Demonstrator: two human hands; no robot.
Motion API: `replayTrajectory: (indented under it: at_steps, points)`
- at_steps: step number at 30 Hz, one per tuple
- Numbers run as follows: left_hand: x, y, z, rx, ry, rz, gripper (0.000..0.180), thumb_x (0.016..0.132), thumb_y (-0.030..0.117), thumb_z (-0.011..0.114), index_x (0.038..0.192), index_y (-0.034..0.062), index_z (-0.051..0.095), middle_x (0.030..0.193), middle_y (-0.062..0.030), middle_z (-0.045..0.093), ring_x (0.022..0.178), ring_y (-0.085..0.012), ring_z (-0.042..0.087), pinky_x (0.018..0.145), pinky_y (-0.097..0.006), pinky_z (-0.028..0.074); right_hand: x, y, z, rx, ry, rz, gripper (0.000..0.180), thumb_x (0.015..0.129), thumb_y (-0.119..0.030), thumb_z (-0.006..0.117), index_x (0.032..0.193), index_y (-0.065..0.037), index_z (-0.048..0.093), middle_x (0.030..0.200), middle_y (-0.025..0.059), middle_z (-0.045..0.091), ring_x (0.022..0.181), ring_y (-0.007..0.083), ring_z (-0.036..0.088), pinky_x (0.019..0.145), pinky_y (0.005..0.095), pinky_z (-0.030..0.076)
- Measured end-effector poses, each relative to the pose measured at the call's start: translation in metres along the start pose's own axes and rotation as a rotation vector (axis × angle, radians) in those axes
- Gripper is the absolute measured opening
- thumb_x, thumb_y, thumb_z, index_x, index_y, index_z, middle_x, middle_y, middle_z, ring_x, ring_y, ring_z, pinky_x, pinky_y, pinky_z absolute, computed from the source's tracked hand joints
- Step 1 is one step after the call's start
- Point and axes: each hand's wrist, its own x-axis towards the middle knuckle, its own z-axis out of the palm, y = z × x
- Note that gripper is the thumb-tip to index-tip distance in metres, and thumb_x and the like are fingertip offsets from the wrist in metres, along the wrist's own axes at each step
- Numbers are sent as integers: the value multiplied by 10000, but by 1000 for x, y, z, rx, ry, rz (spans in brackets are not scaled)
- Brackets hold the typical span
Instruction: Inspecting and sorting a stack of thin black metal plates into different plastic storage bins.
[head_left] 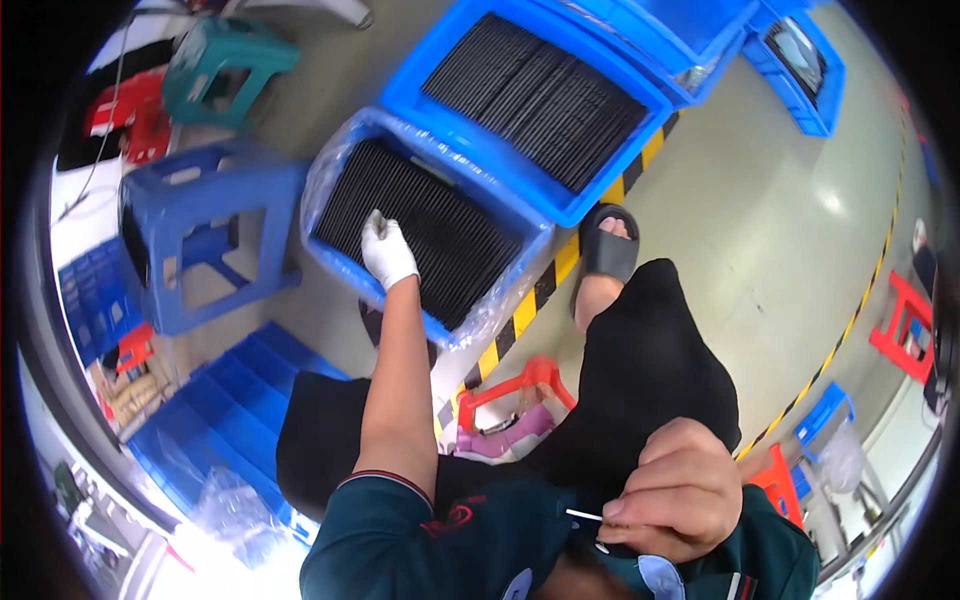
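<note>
My left hand [388,252], in a white glove, is over a blue bin [545,238] lined with clear plastic. Tightly packed rows of thin black strips [455,245] fill this bin. The gloved fingers are bent together at the strips' upper surface; what they pinch, if anything, is too small to make out. Close to my chest, my bare right hand [685,490] is closed, with a thin white stick [583,515] poking out between thumb and fingers. The rest of the stick is hidden by the hand.
Beyond the lined bin stands another blue bin [400,95] of black strips [535,95]. A blue stool [215,180] and a green stool [225,65] are at the left. Blue crates [235,395] lie lower left. Black-and-yellow floor tape [525,312] runs past my sandalled foot [608,245].
</note>
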Motion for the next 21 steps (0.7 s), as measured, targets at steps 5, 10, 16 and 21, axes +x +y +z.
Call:
replayTrajectory:
  at_steps: [5, 10, 16, 21]
  points:
    - [-48, -32, -34, 260, -145, -139, 370, 826, 150, 651, 1172, 20, 628, 1079, -137, 679, 970, -229, 653, 887, -330, 495, 3, -3, 17, -119, -75, -67, 256, 653, -146, 825, 865, -56, 714, 743, 55, 617, 659, 198, 570, 584, 278, 467]
    - [-78, -55, -44, 489, -322, -92, 447, 800, 198, 655, 1220, 51, 604, 1207, -187, 612, 1106, -314, 592, 961, -385, 460, 9, -8, 38, -240, -213, -68, 264, 637, -122, 834, 863, -81, 703, 798, 68, 603, 701, 211, 569, 600, 296, 477]
    - [-107, -32, -35, 754, -406, 1, 447, 785, 224, 676, 1206, 91, 608, 1172, -165, 605, 1095, -322, 578, 934, -408, 474, 11, -4, 47, -303, -254, -91, 278, 622, -133, 836, 858, -81, 701, 793, 69, 598, 709, 217, 567, 607, 299, 476]
    - [-98, -26, -36, 878, -402, 72, 428, 782, 240, 678, 1183, 102, 620, 1119, -153, 619, 1041, -327, 591, 903, -417, 486, 15, -5, 50, -266, -290, -71, 261, 629, -144, 830, 844, -72, 701, 783, 70, 599, 702, 217, 565, 598, 300, 469]
